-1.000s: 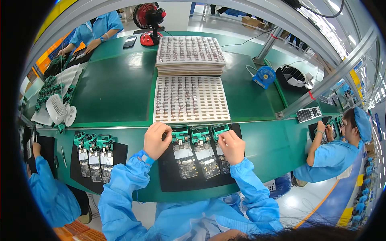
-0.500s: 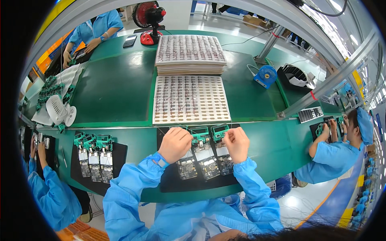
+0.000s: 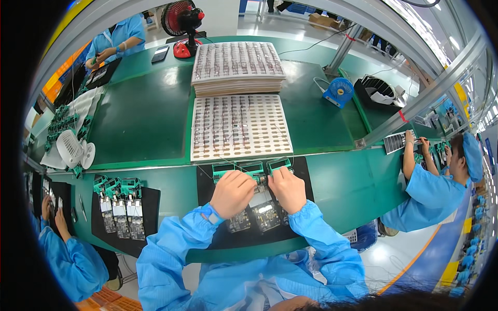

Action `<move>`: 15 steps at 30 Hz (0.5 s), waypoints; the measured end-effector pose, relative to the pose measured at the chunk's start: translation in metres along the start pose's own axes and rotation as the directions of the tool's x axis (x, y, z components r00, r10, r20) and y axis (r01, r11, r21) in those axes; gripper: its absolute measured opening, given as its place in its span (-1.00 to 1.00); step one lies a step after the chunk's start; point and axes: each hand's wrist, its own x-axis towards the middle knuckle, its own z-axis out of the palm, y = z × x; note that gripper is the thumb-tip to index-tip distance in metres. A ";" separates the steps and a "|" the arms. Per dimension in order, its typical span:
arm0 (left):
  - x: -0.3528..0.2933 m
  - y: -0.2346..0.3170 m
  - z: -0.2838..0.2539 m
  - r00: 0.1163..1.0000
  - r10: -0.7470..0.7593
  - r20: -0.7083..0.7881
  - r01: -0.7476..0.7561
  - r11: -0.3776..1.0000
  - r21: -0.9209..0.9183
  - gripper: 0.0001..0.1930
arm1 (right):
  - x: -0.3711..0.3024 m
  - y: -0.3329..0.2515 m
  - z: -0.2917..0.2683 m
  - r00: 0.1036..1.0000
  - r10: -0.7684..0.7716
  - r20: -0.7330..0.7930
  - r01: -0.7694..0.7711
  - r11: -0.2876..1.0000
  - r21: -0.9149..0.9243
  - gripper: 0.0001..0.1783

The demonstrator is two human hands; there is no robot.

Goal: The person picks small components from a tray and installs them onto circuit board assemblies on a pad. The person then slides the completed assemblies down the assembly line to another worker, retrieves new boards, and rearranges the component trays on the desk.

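Three circuit boards with green plastic frames lie side by side on a black mat (image 3: 290, 237) in front of me. My left hand (image 3: 233, 193) is closed over the left and middle ones, fingertips pinched at the top of the middle circuit board (image 3: 265, 215). Close beside it, my right hand (image 3: 287, 191) pinches above the right board, partly covering it. Whatever the fingertips hold is hidden. Beyond the hands show the middle green frame (image 3: 249, 167) and the right green frame (image 3: 278, 163). The lower part of the left circuit board (image 3: 239, 222) shows below my left hand.
A white tray (image 3: 199, 154) with rows of small wired parts lies ahead, before a stack of similar trays (image 3: 238, 85). More framed boards (image 3: 120, 212) rest on a mat at left. A white fan (image 3: 72, 150), a blue fan (image 3: 340, 92) and co-workers surround the bench.
My hands have come closer together, the right moving left toward the middle board. At right, a co-worker has reached out to a black-and-white sheet. The whole view has shifted slightly.
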 end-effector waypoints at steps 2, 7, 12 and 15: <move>0.001 0.003 0.000 1.000 -0.012 -0.019 0.012 1.000 0.000 -0.84 | 0.002 -0.001 0.005 0.996 0.033 0.079 -0.023 0.992 -0.127 -0.83; 0.000 0.010 -0.006 0.999 -0.035 -0.033 0.034 0.999 -0.020 -0.84 | 0.007 0.013 0.008 0.974 0.213 0.074 -0.223 0.955 0.193 -0.86; -0.002 0.013 -0.008 0.996 -0.078 -0.040 0.077 0.996 -0.038 -0.84 | -0.003 0.032 0.003 0.907 0.416 0.059 -0.391 0.782 0.485 -0.89; -0.002 0.014 -0.004 0.995 -0.092 -0.048 0.090 0.995 -0.029 -0.84 | -0.008 0.033 -0.005 0.853 0.517 0.066 -0.470 0.708 0.527 -0.89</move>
